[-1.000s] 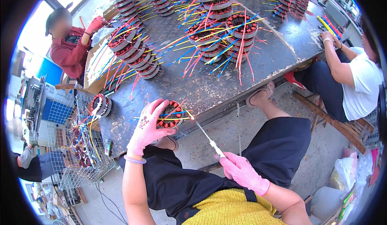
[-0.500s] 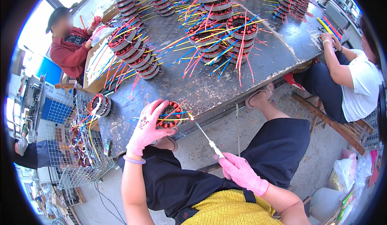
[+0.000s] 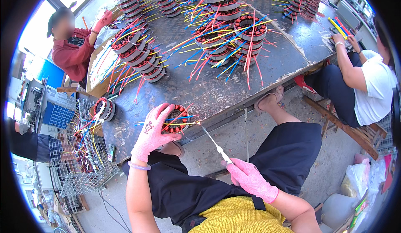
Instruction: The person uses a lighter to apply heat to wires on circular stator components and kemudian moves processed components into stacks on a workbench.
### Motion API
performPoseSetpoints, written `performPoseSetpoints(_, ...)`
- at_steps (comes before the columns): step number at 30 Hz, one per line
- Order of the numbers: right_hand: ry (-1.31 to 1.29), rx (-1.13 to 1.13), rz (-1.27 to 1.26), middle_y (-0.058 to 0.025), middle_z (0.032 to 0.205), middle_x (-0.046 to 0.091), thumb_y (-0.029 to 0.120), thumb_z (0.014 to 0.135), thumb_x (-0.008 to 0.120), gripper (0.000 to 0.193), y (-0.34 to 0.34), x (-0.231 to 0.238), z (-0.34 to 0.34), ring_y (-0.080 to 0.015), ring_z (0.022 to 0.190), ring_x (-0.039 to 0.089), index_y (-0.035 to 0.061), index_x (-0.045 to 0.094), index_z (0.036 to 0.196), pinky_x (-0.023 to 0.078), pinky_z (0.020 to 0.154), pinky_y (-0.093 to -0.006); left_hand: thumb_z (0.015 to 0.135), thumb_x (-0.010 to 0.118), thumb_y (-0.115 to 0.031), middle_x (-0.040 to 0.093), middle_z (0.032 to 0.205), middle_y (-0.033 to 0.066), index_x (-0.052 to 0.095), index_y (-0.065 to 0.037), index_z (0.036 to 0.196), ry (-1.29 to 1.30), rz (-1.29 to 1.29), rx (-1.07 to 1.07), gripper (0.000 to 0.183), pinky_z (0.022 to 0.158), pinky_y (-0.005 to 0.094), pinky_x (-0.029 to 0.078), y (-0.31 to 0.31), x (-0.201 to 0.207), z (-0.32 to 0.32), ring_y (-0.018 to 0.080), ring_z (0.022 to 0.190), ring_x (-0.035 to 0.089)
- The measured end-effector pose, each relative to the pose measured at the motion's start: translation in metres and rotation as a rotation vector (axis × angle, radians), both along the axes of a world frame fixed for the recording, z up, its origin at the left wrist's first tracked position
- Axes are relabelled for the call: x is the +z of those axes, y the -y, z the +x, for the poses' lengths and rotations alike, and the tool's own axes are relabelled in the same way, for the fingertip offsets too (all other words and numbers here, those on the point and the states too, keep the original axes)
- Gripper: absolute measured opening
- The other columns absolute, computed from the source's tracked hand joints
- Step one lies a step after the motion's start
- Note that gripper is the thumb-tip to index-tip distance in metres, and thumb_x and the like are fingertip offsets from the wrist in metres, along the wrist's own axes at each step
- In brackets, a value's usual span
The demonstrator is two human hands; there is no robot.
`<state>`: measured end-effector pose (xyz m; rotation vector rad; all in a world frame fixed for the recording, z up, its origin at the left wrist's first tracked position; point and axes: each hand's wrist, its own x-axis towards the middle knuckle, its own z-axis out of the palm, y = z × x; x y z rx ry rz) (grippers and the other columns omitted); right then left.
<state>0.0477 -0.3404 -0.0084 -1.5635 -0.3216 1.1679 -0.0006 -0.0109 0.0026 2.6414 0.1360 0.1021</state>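
At the near edge of the table my left hand (image 3: 153,128), in a pink glove, is closed round the side of a motor stator (image 3: 182,112). The stator has red windings, with blue, yellow and red leads across its top. My right hand (image 3: 247,175), also gloved in pink, grips a slim white-handled torch (image 3: 222,152) with a thin metal shaft. Its tip points up and left at the end of a yellow lead (image 3: 189,123), where a small orange-white glow shows. My right palm hides the rear of the handle.
Stacked stators (image 3: 138,53) with long coloured leads stand across the dark table (image 3: 184,86). A single stator (image 3: 104,109) lies by the left corner, near a wire basket (image 3: 90,176). One person (image 3: 73,51) works at far left, another (image 3: 367,82) sits at right.
Both my hands stay almost still. The yellow lead's end and the glow have dropped slightly. The far-left person's gloved hand has risen, and the right-hand person's hands have moved apart.
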Motion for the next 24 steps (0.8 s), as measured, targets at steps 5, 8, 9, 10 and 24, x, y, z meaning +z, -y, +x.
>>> performPoseSetpoints(5, -0.003, -0.011, 0.025, -0.0015, 0.066, 0.052, 0.028, 0.104, 0.048, 0.035, 0.0, 0.0, 0.0, -0.0077, 0.056, 0.049, 0.0013, 0.059, 0.125, 0.041, 0.054, -0.0269, 0.064, 0.087, -0.028, 0.043, 0.147, 0.0173, 0.045, -0.006, 0.144, -0.003, 0.007, 0.003, 0.093, 0.114, 0.0446, 0.032, 0.0, 0.001, 0.0, 0.0378, 0.136, 0.04)
performPoseSetpoints(8, -0.001, -0.007, 0.027, -0.0015, 0.066, 0.052, 0.028, 0.104, 0.048, 0.036, 0.001, -0.001, -0.001, -0.0077, 0.056, 0.049, 0.0013, 0.059, 0.125, 0.042, 0.054, -0.0271, 0.064, 0.087, -0.027, 0.043, 0.147, 0.017, 0.045, -0.006, 0.144, -0.006, 0.006, 0.005, 0.093, 0.114, 0.0446, 0.032, 0.001, 0.001, 0.0, 0.0378, 0.136, 0.04)
performPoseSetpoints(9, 0.002, -0.004, 0.026, -0.0015, 0.066, 0.052, 0.028, 0.104, 0.048, 0.036, 0.001, 0.0, -0.001, -0.0078, 0.056, 0.049, 0.0013, 0.059, 0.125, 0.042, 0.054, -0.0272, 0.064, 0.087, -0.027, 0.043, 0.147, 0.0169, 0.045, -0.006, 0.144, -0.007, 0.006, 0.005, 0.093, 0.114, 0.0446, 0.032, 0.001, 0.001, 0.0, 0.0378, 0.136, 0.04)
performPoseSetpoints(10, 0.001, -0.005, 0.027, -0.0017, 0.066, 0.052, 0.028, 0.104, 0.048, 0.036, 0.001, 0.0, -0.001, -0.0079, 0.056, 0.05, 0.0013, 0.059, 0.125, 0.042, 0.054, -0.0272, 0.063, 0.087, -0.027, 0.043, 0.147, 0.0168, 0.046, -0.006, 0.144, -0.006, 0.007, 0.008, 0.093, 0.114, 0.0446, 0.032, 0.001, 0.001, 0.0, 0.0378, 0.136, 0.041)
performPoseSetpoints(24, -0.05, -0.066, 0.055, -0.002, 0.066, 0.052, 0.028, 0.103, 0.049, 0.036, 0.001, -0.01, -0.003, -0.0079, 0.057, 0.05, -0.0003, 0.059, 0.124, 0.042, 0.055, -0.0271, 0.058, 0.089, -0.029, 0.05, 0.139, 0.0148, 0.054, -0.011, 0.138, 0.048, 0.045, -0.048, 0.089, 0.118, 0.0478, 0.027, -0.004, 0.006, 0.001, 0.0368, 0.133, 0.043)
